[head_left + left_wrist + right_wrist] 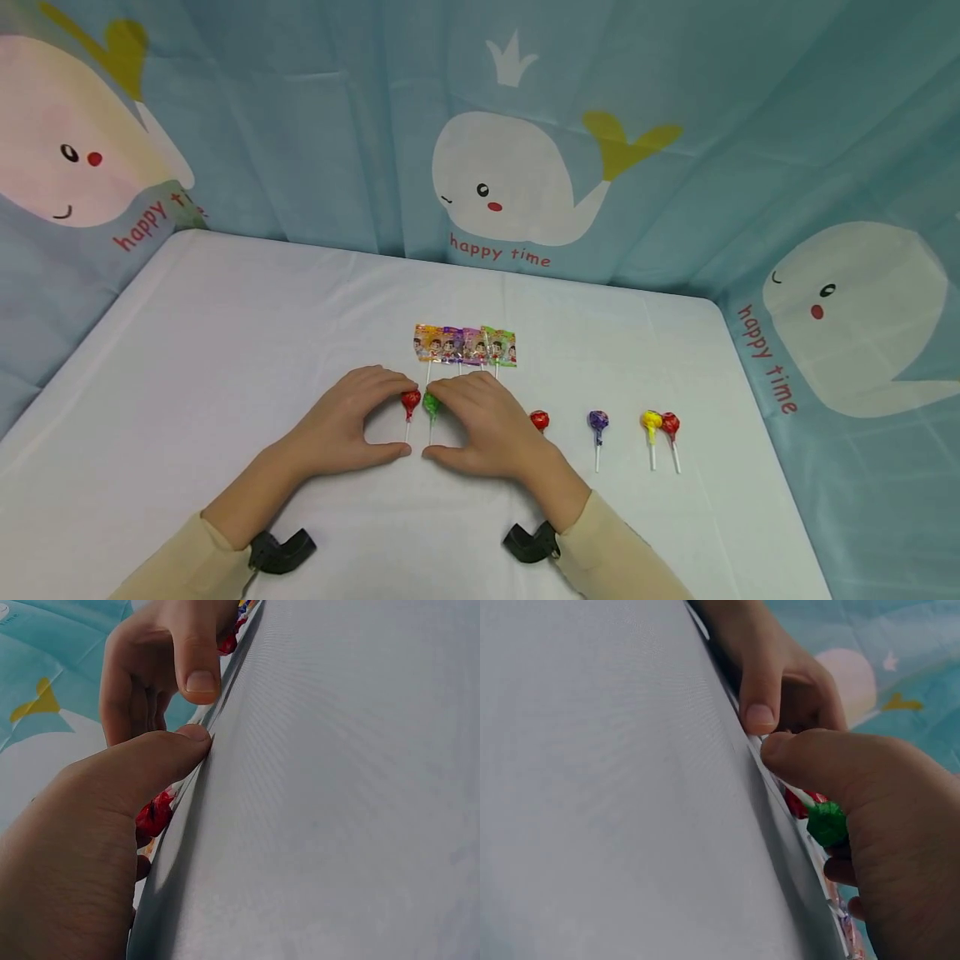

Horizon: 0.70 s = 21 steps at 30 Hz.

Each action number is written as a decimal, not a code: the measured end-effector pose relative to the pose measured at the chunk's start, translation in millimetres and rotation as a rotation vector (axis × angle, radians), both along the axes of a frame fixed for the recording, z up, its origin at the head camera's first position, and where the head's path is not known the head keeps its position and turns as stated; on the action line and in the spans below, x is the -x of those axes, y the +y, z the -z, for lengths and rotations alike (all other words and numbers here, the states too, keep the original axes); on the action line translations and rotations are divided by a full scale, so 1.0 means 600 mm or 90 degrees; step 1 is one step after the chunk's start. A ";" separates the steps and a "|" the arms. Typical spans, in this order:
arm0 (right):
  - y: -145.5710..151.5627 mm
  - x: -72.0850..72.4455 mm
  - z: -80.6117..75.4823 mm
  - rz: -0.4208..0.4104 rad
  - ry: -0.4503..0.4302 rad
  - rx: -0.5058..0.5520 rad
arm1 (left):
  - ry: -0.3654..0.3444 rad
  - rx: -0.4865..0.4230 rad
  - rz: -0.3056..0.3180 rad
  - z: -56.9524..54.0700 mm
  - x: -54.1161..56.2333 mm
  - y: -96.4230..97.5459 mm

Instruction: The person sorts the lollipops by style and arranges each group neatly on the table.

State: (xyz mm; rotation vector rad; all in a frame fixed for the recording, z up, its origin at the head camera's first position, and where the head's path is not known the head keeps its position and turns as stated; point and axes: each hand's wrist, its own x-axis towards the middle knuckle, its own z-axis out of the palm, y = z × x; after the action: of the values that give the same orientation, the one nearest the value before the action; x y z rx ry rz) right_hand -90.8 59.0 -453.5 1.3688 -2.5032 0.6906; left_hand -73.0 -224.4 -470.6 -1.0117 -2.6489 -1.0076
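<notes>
A red lollipop [410, 402] and a green lollipop [431, 406] lie side by side on the white cloth, sticks towards the person. My left hand [348, 425] curves round the red one, fingertips at its candy head and thumb by the stick's end. Likewise, my right hand [483, 421] spans the green one between fingertips and thumb. In the right wrist view the green candy [827, 823] shows under the hand, beside a bit of red wrapper. The left wrist view shows the red candy [155, 815] partly hidden behind the thumb. Both thumb tips nearly meet.
Several flat-wrapped lollipops [465, 346] form a row beyond the hands. To the right lie another red lollipop [539, 419], partly covered by the right hand, a purple one [598, 421], a yellow one [651, 421] and a red one [671, 427]. A whale-print curtain [337, 125] surrounds the table.
</notes>
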 end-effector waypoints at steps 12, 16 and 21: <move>-0.006 0.001 0.002 0.016 -0.014 -0.045 | -0.002 -0.005 0.001 -0.001 0.000 0.001; -0.006 0.002 0.002 0.021 -0.024 -0.052 | -0.003 -0.004 0.002 -0.002 0.000 0.001; -0.007 0.002 0.003 0.024 -0.030 -0.045 | -0.008 0.001 0.002 -0.001 0.000 -0.002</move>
State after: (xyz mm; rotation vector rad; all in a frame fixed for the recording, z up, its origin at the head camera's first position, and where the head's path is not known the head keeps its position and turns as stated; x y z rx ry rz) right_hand -92.1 55.1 -455.4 1.3391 -2.6072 0.6387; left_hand -73.2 -225.4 -469.9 -1.0135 -2.6600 -1.0165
